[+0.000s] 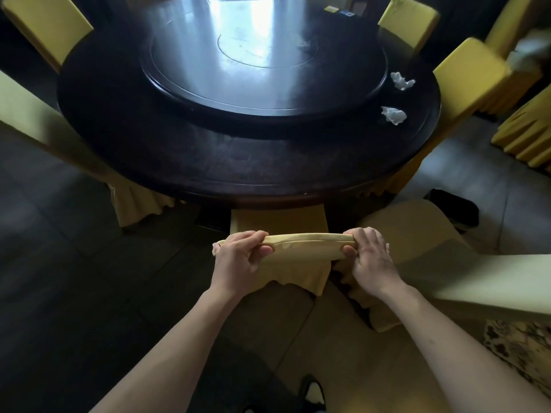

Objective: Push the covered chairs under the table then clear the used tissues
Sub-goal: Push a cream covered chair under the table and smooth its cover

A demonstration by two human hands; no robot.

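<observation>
A yellow-covered chair [293,263] stands right in front of me, its seat partly under the near edge of the round dark table [208,162]. My left hand [241,259] grips the left end of its backrest top. My right hand [368,257] grips the right end. Two crumpled white tissues lie on the table's right side: one tissue [394,115] nearer me, the other tissue [402,80] just beyond it, beside the lazy Susan [262,93].
Another covered chair [423,234] stands to my right, angled out from the table. More yellow-covered chairs ring the table at the left [44,120], far left [47,25] and right [471,73]. A dark bin-like thing [454,208] sits on the tiled floor at right.
</observation>
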